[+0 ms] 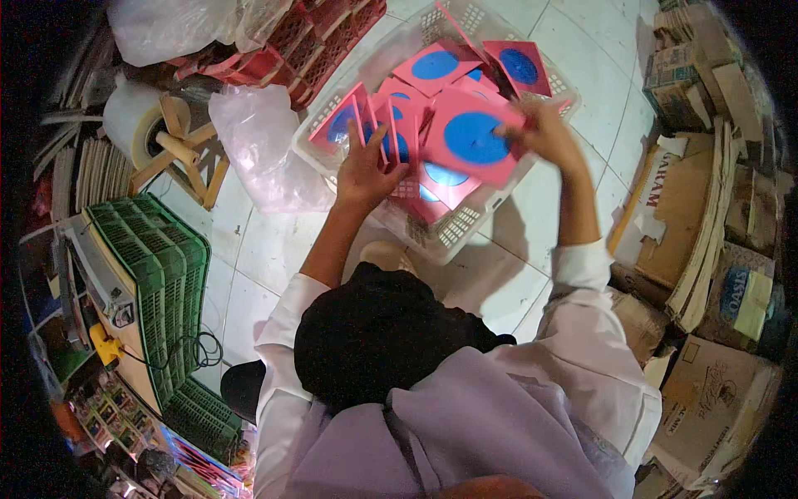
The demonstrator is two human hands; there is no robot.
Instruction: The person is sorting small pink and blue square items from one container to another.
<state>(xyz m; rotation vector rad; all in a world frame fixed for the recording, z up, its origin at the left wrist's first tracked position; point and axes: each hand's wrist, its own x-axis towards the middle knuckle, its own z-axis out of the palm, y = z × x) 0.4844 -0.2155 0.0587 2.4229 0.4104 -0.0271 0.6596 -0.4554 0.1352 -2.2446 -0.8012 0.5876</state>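
A whitish plastic basket (455, 231) with perforated walls holds several pink square pieces (428, 66), each with a blue disc in its middle. They lie at different angles, some flat, some on edge. My right hand (544, 137), blurred by motion, grips the right edge of a pink square with a blue disc (465, 137) above the others. Over the basket's near left side, my left hand (366, 173) has its fingers spread against a row of pink pieces standing on edge. Its fingertips reach between them, and the thumb points right.
Red crates (324, 50) and a clear plastic bag (258, 141) are left of the basket. Nearer left stand a film roll (137, 125) on a wooden stand and green crates (170, 274). Cardboard boxes (673, 208) line the right side. White floor tiles (573, 50) surround the basket.
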